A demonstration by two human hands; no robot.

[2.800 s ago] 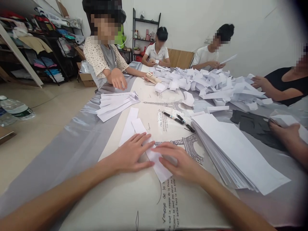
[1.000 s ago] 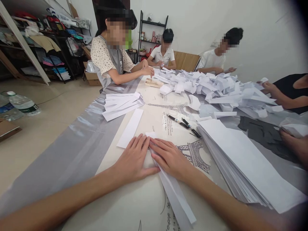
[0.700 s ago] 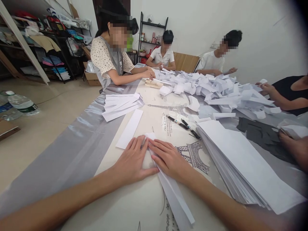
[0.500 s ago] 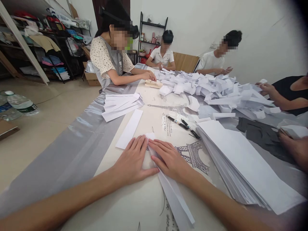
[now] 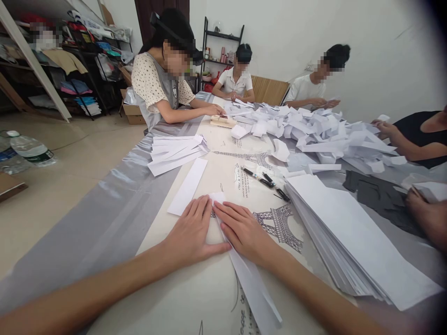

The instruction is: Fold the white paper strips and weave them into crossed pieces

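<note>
On the table, left hand, right hand flat, pressing paper strip.

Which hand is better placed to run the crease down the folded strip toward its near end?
Probably the right hand: it lies along the folded strip, which trails beside its wrist. The left hand presses the far end.
</note>
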